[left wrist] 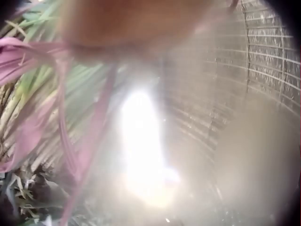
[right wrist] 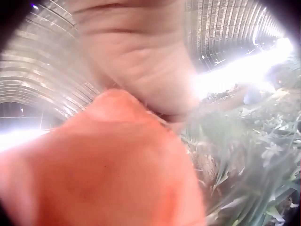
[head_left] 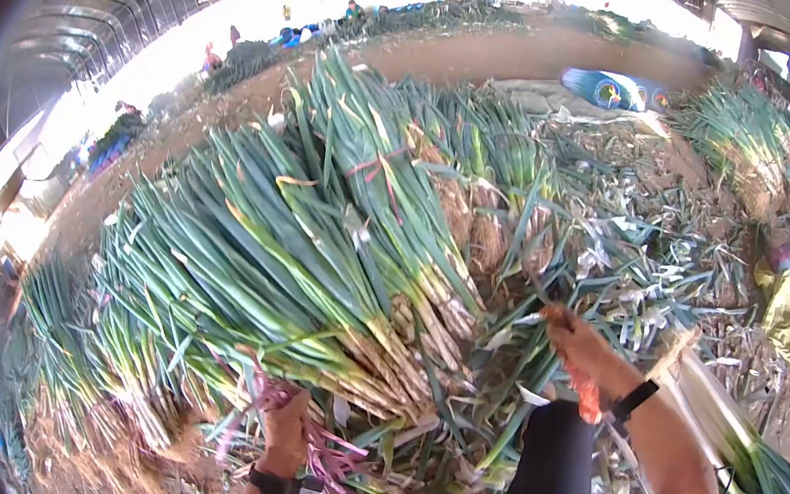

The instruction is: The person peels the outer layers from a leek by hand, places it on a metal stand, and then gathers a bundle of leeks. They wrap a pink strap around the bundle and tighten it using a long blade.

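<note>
In the head view a large heap of long green onions [head_left: 306,235] lies in front of me, white root ends towards the right. At the heap's near edge my left hand [head_left: 285,431] grips a bunch of pink-purple plastic strips [head_left: 337,461]. Loose strips [left wrist: 28,136] dangle before the onions in the left wrist view. My right hand [head_left: 587,350] is curled round a crumpled orange-red piece [head_left: 586,393], right of the heap and over loose leaves. That orange-red piece [right wrist: 108,160] fills much of the right wrist view, below the hand; I cannot tell its kind.
Trimmed leaves and peelings [head_left: 654,273] litter the ground to the right. Thick white-stemmed onions [head_left: 727,435] lie beside my right forearm. Another onion pile [head_left: 757,146] stands at the back right, near a blue roll [head_left: 604,88]. My dark-clad knee [head_left: 554,467] is between my hands.
</note>
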A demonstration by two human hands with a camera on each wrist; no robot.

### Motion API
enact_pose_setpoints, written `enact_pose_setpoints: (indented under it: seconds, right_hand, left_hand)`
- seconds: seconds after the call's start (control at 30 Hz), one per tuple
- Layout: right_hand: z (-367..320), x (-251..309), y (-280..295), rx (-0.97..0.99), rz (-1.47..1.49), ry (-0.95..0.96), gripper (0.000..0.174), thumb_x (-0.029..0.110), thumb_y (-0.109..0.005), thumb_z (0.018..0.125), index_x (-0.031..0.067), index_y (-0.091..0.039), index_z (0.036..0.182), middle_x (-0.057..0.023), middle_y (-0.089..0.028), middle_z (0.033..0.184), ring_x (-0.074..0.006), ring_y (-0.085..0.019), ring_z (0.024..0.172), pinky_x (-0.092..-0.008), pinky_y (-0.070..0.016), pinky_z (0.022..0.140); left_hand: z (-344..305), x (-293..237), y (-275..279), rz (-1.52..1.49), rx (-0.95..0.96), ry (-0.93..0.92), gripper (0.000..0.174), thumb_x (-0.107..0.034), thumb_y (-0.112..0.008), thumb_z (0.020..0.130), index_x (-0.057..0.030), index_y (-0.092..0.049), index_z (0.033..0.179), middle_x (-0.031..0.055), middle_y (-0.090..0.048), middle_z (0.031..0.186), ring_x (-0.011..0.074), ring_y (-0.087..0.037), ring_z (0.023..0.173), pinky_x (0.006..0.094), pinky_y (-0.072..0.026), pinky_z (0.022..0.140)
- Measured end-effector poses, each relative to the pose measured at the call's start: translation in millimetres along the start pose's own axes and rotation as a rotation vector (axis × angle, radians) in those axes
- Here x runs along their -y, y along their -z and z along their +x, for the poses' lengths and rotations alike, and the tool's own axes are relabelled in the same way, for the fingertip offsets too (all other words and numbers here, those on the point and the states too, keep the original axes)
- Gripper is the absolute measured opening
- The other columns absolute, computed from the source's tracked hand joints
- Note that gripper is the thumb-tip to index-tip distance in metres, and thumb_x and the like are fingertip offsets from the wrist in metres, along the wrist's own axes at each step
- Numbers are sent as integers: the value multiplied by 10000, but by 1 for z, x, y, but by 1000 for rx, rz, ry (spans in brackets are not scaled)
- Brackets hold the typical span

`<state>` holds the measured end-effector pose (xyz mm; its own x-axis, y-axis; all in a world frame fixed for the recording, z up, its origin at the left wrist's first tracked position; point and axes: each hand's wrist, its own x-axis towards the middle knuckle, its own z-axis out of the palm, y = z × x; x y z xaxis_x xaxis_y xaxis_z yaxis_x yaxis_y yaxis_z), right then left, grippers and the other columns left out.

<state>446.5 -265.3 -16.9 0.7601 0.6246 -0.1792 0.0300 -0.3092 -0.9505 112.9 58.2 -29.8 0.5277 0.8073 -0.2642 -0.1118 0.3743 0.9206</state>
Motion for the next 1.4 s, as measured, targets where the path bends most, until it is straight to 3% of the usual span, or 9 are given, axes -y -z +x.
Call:
enact_pose_setpoints:
  seconds: [0.17,0.37,0.53,0.63,0.9,1.03,1.07,1.17,1.4]
  right_hand:
    - [47,-40,-26,96,84,-134,283,166,-520,896,118,-520,1175,34,-468,683,-60,-404,541,-227,-342,465]
    - [146,-43,-55,337,367,6,298,206,-505,929,66,-485,1191,41,-433,771,-79,-385,644,-239,-347,562]
    - [234,-28,-65,337,146,96,369,289,-477,943,55,-466,1229,26,-429,766,-69,-397,615,-253,-370,561]
    - [281,-41,-69,427,219,327,380,289,-467,948,38,-460,1233,28,-432,764,-62,-401,647,-237,-366,585]
    - [252,-53,-20,495,220,67,375,277,-453,956,31,-440,1240,58,-367,690,-60,-371,579,-232,-340,520]
    - [300,-38,-26,512,108,212,377,276,-454,954,9,-448,1220,39,-402,711,-67,-401,622,-230,-369,574]
    - [307,-33,-31,484,124,243,453,339,-502,921,7,-466,1227,-93,-594,967,-211,-532,852,-356,-431,801]
    - [332,-15,-57,374,62,332,448,333,-488,920,1,-466,1220,-166,-578,1113,-238,-532,995,-368,-412,886]
    - [261,-33,-45,422,211,194,424,312,-480,931,15,-455,1232,-115,-581,990,-235,-537,899,-358,-433,808]
  left_hand:
    - [84,-6,-82,266,162,-63,81,-22,-591,794,-61,-544,847,2,-486,617,97,-445,475,240,-317,403]
    - [273,-11,-176,629,6,-383,238,-263,-628,810,-76,-589,668,3,-496,560,95,-419,454,278,-288,395]
    - [368,-34,-233,1007,-209,-540,372,-352,-576,828,15,-631,806,65,-578,631,136,-537,578,352,-414,517]
    - [412,-60,-267,1148,-189,-732,417,-365,-512,867,37,-614,834,262,-596,722,393,-605,694,460,-449,624]
    - [538,-47,-288,1710,50,-831,359,-294,-473,875,38,-610,891,270,-613,914,415,-593,865,463,-471,771]
    - [567,-48,-277,1765,192,-952,359,-295,-490,867,44,-605,897,287,-604,903,427,-585,861,468,-466,771]
    - [555,-51,-283,1752,208,-907,358,-294,-501,864,46,-605,900,287,-604,894,429,-585,853,465,-468,758]
    - [452,-66,-319,1660,154,-710,358,-292,-538,854,57,-606,898,283,-607,840,433,-592,808,446,-484,694]
    - [487,-31,-279,1453,-9,-739,321,-259,-554,839,11,-602,1005,277,-596,960,434,-566,898,476,-445,781]
